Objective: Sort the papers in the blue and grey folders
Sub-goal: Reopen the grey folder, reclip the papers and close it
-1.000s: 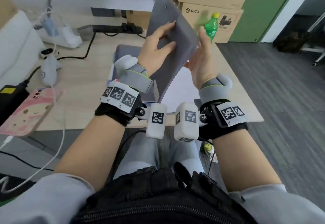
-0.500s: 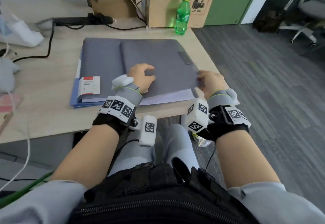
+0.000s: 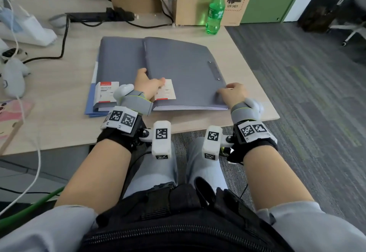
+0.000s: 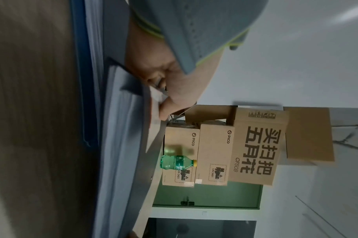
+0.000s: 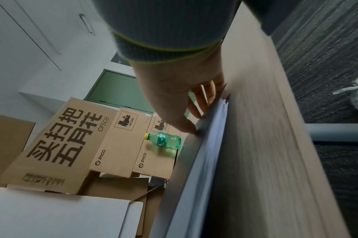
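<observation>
Desk (image 3: 59, 101) is carrying the closed grey folder (image 3: 184, 67), long axis 12-to-6; left hand (image 3: 147, 84) is pressing relaxed at its 7 o'clock, right hand (image 3: 232, 93) is pinching its 5 o'clock corner.

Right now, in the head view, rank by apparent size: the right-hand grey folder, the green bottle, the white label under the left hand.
1. Grey folder, by far the largest.
2. Green bottle.
3. White label, smallest, though the left hand partly covers it.

I see a light wood desk (image 3: 59, 97) | blue folder (image 3: 89, 101) flat on it, left of my fingers, under the grey folders | green bottle (image 3: 214, 12) upright beyond my fingertips | black power strip (image 3: 99, 16), white cable, pink phone (image 3: 11, 117) far left
</observation>
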